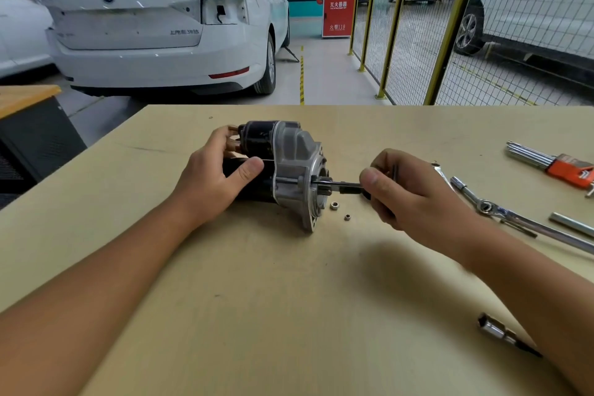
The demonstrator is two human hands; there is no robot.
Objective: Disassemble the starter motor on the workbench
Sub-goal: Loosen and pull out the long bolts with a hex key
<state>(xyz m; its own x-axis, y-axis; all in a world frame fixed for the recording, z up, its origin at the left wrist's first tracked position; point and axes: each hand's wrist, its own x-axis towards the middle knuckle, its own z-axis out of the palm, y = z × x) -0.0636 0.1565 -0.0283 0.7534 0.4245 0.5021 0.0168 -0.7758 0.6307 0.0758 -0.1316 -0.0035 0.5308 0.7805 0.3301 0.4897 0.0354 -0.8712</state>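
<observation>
Nearest the camera lies a loose socket [493,329] on the workbench [289,299]; further back the left hand [212,177] grips the dark body of the starter motor [283,167], lying on its side mid-bench, while the right hand [408,190] pinches a slim driver [340,185] aimed into the motor's silver end. Keeping that tool in line with the fastener and the body pinned should prevent slipping. Its tip and the fastener are hidden, and two small nuts [335,204] lie just beside the housing.
</observation>
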